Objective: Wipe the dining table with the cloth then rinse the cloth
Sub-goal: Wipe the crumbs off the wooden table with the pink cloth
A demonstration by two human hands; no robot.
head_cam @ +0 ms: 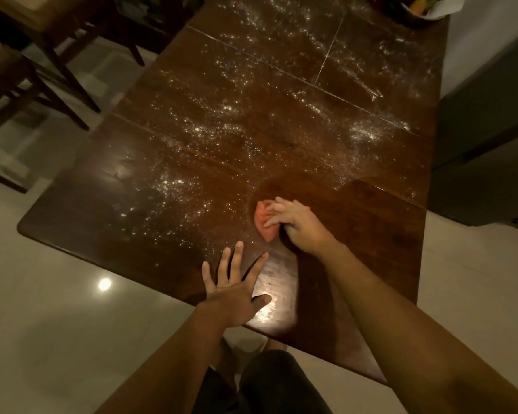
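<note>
We wipe the dusty dining table (371,234).
Our right hand (293,225) grips the bunched orange cloth (262,221) on the dark wood near the close edge; our left hand (237,291) lies flat, fingers spread. White powder (222,130) speckles the far boards; chairs (42,55) stand on pale floor (57,309).

The dark wooden surface (356,234) looks glossy and polished, dusted with white powder (219,130); the orange cloth (263,221) is soft, crumpled fabric; the floor (57,309) shines, smooth-tiled
</note>
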